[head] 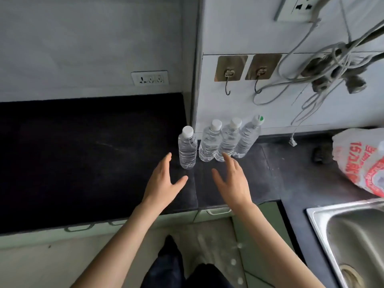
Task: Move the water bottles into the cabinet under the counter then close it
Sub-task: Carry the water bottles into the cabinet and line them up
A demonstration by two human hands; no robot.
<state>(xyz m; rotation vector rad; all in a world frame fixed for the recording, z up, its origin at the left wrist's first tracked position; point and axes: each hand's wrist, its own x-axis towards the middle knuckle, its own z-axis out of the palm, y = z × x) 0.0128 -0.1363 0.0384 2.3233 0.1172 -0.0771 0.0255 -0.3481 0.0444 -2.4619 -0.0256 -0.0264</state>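
Observation:
Several clear water bottles with white caps stand upright on the black counter (83, 154) near the wall corner. The leftmost bottle (187, 148) stands a little forward of the others. Beside it are a second bottle (210, 144), a third bottle (227, 142) and the rightmost bottle (247, 138), close together. My left hand (164, 181) hovers open just left of and below the leftmost bottle, touching nothing. My right hand (232, 179) is open too, its fingertips close to the base of the third bottle. The green cabinet doors (216, 214) under the counter are closed.
A steel sink (349, 235) lies at the lower right. A white and red plastic bag (361, 161) sits on the counter to the right. Cables and plugs (332, 73) hang on the wall above two hooks. A wall socket (150, 77) is at the back left.

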